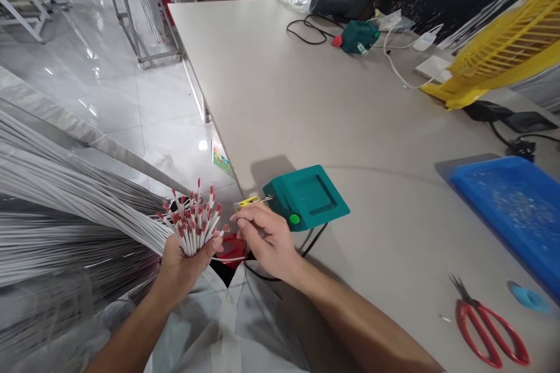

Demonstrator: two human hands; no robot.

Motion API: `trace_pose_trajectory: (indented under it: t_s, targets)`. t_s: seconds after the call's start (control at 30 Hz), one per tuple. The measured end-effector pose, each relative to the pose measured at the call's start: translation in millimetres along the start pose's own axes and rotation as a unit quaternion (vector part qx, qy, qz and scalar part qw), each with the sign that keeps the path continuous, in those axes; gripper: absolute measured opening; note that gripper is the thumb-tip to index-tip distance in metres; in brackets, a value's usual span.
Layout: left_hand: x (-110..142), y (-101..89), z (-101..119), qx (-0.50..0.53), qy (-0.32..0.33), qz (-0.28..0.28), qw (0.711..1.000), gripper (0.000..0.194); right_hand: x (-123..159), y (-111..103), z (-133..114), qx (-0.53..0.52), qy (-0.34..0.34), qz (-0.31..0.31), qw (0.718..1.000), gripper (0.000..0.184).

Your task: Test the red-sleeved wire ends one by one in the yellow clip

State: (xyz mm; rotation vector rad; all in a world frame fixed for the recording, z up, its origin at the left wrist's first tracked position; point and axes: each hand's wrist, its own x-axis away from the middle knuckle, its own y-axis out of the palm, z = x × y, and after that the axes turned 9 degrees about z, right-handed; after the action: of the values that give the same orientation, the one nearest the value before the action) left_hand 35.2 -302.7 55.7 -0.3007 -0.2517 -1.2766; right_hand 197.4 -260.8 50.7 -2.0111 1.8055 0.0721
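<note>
My left hand [184, 268] is closed round a bundle of white cables [192, 239] whose ends, stripped to red cores, point upward. One cable end sticks out near the left thumb, toward my right hand [269, 239]. The right fingers are curled together in a pinch just beside that end; whatever lies between them is too small to make out. Right behind the right hand, a teal benchtop device [306, 198] with a green button sits at the table edge, and a small yellow part [247, 203] projects from its left side.
Many long white cables [65, 186] hang at the left. On the table [350, 111] lie red-handled scissors [485, 320], a blue tray [520, 210] of small clear pieces and a roll of blue tape [529, 296]. A yellow fan [503, 46] and another teal device [359, 37] stand farther back.
</note>
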Motion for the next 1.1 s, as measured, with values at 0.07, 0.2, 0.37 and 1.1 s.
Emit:
trace_pose_trajectory:
  t_s: [0.07, 0.2, 0.37, 1.1]
  targets:
    - [-1.2, -2.9, 0.7, -0.009, 0.011, -0.024, 1.000, 0.014, -4.4, -5.7, -4.1, -0.024, -0.003, -0.022, 0.999, 0.017]
    - [-2.9, -9.7, -1.6, -0.021, 0.027, -0.093, 0.995, 0.009, -12.6, -12.4, -13.0, -0.059, -0.014, -0.147, 0.987, 0.011]
    - [-3.1, -17.8, -6.7, 0.008, 0.008, -0.120, 0.993, 0.012, -16.1, -9.7, -14.2, -0.129, 0.017, -0.240, 0.962, 0.013]
    - [0.7, 5.8, -9.0, 0.041, -0.024, 0.014, 0.999, 0.016, -8.5, 0.8, 7.1, 0.275, -0.350, -0.083, 0.892, 0.019]
